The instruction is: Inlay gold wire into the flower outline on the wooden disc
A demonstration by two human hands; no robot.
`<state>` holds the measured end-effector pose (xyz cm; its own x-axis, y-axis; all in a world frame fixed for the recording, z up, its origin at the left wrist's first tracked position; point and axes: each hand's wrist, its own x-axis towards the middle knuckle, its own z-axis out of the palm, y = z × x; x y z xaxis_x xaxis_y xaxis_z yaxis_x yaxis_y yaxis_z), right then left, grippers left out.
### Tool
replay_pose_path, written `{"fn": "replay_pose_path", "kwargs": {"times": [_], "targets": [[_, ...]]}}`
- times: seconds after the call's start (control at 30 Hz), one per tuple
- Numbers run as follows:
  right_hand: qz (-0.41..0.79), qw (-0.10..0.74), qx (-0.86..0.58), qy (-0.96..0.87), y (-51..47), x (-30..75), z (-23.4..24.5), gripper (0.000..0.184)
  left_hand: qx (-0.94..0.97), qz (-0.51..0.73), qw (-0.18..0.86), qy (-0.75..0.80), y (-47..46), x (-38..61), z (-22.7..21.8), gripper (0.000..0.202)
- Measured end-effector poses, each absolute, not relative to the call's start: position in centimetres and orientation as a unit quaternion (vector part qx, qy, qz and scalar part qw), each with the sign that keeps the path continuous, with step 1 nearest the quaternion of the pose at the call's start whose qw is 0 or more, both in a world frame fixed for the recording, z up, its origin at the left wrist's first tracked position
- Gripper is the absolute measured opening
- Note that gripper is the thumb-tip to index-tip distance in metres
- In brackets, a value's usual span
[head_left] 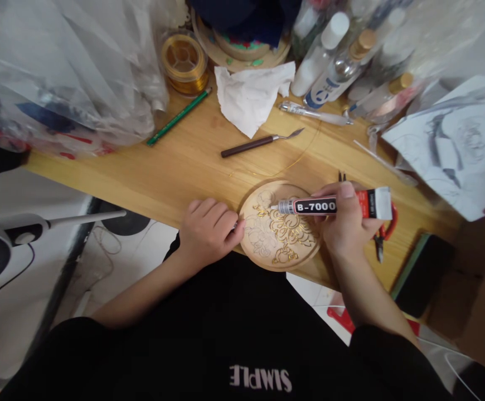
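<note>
My right hand (pixel 347 223) is closed round a B-7000 glue tube (pixel 315 206), its nozzle pointing left at the round wooden plaque (pixel 251 253). The nozzle tip is at the plaque's upper part, though I cannot tell if it touches. Gold wire curls (pixel 286 223) follow the floral drawing over its middle and right side, while much of the left shows bare pencil lines. My left hand (pixel 211 231) is a loose fist at the plaque's left edge. Something small and dark shows between thumb and fingers, too hidden to name. Red-handled pliers (pixel 379 245) lie partly behind my right hand.
Across the table lie a dark-handled palette knife (pixel 248 146), a green pencil (pixel 179 116), a pen (pixel 315 113) and a crumpled tissue (pixel 253 97). Behind stand a gold wire spool (pixel 184 61) and several bottles (pixel 334 67). Paper drawings (pixel 455 145) are at right, a plastic bag (pixel 67 67) at left.
</note>
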<state>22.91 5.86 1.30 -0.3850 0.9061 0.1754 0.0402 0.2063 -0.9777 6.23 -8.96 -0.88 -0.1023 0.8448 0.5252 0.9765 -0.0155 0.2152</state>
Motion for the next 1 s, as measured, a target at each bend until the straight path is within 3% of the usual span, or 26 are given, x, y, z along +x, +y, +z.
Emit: {"fn": "replay_pose_path", "kwargs": {"times": [0.73, 1.0], "targets": [[0.497, 0.435, -0.357, -0.66, 5.8, 22.72, 1.54, 0.03, -0.658, -0.268, 0.124, -0.693, -8.94, 6.21, -0.8, 0.028], [0.505, 0.4, -0.374, -0.667, 5.89, 22.81, 1.37, 0.033, -0.657, -0.265, 0.12, -0.695, -8.99, 6.24, -0.85, 0.028]]}}
